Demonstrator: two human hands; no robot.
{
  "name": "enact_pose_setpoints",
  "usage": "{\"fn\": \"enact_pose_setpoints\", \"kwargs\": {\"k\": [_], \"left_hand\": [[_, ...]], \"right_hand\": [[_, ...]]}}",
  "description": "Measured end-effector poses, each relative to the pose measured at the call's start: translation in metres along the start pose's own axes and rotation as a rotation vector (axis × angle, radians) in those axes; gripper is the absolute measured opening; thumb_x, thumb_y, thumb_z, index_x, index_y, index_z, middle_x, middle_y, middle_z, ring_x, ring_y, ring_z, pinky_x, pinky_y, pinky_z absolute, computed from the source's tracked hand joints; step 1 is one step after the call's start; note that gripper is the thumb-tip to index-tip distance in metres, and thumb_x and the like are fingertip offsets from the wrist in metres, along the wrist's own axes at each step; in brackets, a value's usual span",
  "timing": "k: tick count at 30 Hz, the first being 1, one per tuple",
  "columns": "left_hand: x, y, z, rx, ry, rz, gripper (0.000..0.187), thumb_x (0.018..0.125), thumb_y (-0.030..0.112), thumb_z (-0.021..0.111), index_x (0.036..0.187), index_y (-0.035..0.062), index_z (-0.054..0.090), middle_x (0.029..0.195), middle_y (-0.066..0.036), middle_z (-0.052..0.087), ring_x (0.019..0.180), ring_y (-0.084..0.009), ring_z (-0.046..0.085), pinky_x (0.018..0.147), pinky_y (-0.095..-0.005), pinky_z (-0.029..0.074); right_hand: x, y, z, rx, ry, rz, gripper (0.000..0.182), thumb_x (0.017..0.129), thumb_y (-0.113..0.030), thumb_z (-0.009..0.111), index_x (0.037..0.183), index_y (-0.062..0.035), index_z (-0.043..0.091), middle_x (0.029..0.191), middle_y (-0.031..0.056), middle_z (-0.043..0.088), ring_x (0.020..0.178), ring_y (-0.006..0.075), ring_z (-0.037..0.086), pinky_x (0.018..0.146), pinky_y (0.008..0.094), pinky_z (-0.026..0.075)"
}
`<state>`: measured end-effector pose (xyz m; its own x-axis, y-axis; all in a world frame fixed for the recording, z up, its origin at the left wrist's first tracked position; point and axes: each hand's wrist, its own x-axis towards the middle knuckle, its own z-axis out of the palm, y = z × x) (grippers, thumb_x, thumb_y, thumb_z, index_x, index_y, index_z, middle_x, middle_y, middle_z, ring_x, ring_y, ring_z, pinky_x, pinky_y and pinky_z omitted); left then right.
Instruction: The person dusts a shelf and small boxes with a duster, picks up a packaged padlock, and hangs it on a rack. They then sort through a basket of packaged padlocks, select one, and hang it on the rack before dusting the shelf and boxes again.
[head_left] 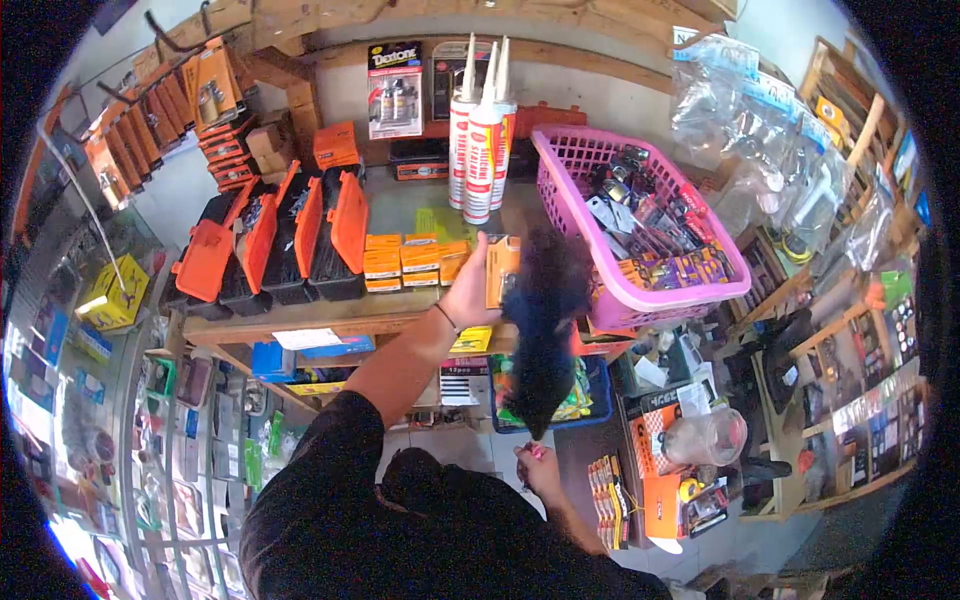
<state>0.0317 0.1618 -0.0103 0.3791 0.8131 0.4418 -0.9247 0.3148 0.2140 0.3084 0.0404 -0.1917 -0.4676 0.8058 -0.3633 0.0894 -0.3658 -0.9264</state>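
Gripping the black feather duster (540, 330) by its pink handle in our right hand (540, 468), we lift an orange packet (501, 270) with our left hand (470, 290) at the shelf's (300, 322) front edge beside the pink basket (640, 300), seemingly mid-dusting; next we likely sweep beneath it.

You get bright, even daylight over the shelf (350, 315), with soft shadows beneath it. A strong fisheye bends straight edges and leaves black corners. Glare whitens the lower left edge and the plastic bags (770, 140). The dark duster (540, 320) smears with motion blur; small labels stay unreadable.
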Motion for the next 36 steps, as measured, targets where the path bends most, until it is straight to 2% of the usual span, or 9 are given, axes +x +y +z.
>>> {"fn": "enact_pose_setpoints", "kwargs": {"k": [2,6,8,14,17,20,24,34,36], "left_hand": [[0.002,-0.004,0.006,0.271,0.417,0.082,0.068,0.08,0.063,0.033,0.122,0.0106,0.042,0.117,-0.015,0.05,0.107,-0.0296,0.048,0.088,-0.044,0.041],[0.001,0.0,-0.005,0.347,0.032,-0.049,0.072,0.079,0.064,0.033,0.124,0.0069,0.039,0.119,-0.014,0.049,0.11,-0.0308,0.046,0.092,-0.0487,0.036],[0.005,-0.007,0.0,0.295,0.452,0.202,0.082,0.074,0.068,0.037,0.124,0.0032,0.037,0.121,-0.019,0.046,0.109,-0.0395,0.043,0.087,-0.0592,0.034],[-0.001,-0.001,0.007,0.327,-0.049,-0.026,0.069,0.082,0.061,0.03,0.125,0.0088,0.039,0.123,-0.013,0.046,0.111,-0.0303,0.045,0.091,-0.0483,0.036],[0.0,-0.004,0.004,0.414,0.567,0.148,0.072,0.081,0.062,0.03,0.125,0.0054,0.038,0.121,-0.017,0.047,0.108,-0.0342,0.047,0.084,-0.0521,0.04],[-0.003,-0.001,-0.001,0.411,0.181,-0.042,0.066,0.084,0.059,0.029,0.123,0.0075,0.041,0.117,-0.015,0.049,0.107,-0.03,0.048,0.092,-0.0445,0.038],[0.005,-0.005,0.0,0.523,0.503,0.226,0.071,0.081,0.06,0.033,0.126,0.0056,0.036,0.123,-0.017,0.045,0.107,-0.0323,0.048,0.088,-0.0507,0.039],[-0.012,0.002,-0.019,-0.112,0.218,0.127,0.074,0.078,0.058,0.042,0.128,0.0048,0.032,0.125,-0.018,0.04,0.104,-0.0426,0.045,0.083,-0.061,0.038],[-0.011,-0.001,-0.008,0.394,0.254,0.027,0.071,0.08,0.059,0.04,0.126,0.006,0.035,0.125,-0.017,0.041,0.103,-0.0404,0.047,0.083,-0.059,0.039]], "right_hand": [[0.004,0.009,-0.005,-0.071,-0.014,-0.061,0.03,0.08,-0.016,0.058,0.055,-0.0089,0.043,0.046,-0.0022,0.042,0.036,0.0083,0.038,0.034,0.0247,0.028],[-0.005,-0.017,-0.005,-0.356,-0.044,-0.146,0.029,0.079,-0.018,0.06,0.055,-0.007,0.046,0.046,-0.002,0.043,0.039,0.0069,0.039,0.037,0.025,0.029],[0.0,-0.008,-0.007,-0.071,-0.033,0.101,0.031,0.079,-0.019,0.061,0.054,-0.0065,0.047,0.046,-0.0023,0.044,0.04,0.0066,0.039,0.039,0.0248,0.03],[0.003,-0.022,0.011,-0.213,-0.063,0.007,0.03,0.08,-0.018,0.059,0.055,-0.0076,0.045,0.045,-0.0025,0.043,0.039,0.0075,0.039,0.038,0.0254,0.031],[0.026,0.028,0.007,-0.104,0.004,-0.062,0.028,0.08,-0.016,0.058,0.056,-0.0073,0.046,0.046,-0.0023,0.043,0.039,0.0071,0.04,0.038,0.0246,0.031],[0.005,-0.023,0.01,-0.395,-0.115,-0.121,0.025,0.08,-0.014,0.057,0.058,-0.0065,0.049,0.046,-0.0019,0.044,0.039,0.0072,0.04,0.037,0.0239,0.031],[0.025,0.022,0.0,-0.175,-0.093,-0.145,0.023,0.079,-0.013,0.057,0.059,-0.0058,0.05,0.047,-0.0016,0.044,0.039,0.007,0.04,0.037,0.0234,0.03],[0.011,-0.008,0.002,-0.08,-0.088,0.043,0.022,0.078,-0.016,0.059,0.061,-0.0061,0.048,0.046,-0.0017,0.043,0.036,0.0074,0.038,0.034,0.0238,0.028],[0.013,-0.003,-0.003,-0.377,-0.118,-0.216,0.025,0.077,-0.017,0.06,0.059,-0.0069,0.047,0.046,-0.0012,0.044,0.036,0.0074,0.038,0.035,0.0239,0.029]]}}
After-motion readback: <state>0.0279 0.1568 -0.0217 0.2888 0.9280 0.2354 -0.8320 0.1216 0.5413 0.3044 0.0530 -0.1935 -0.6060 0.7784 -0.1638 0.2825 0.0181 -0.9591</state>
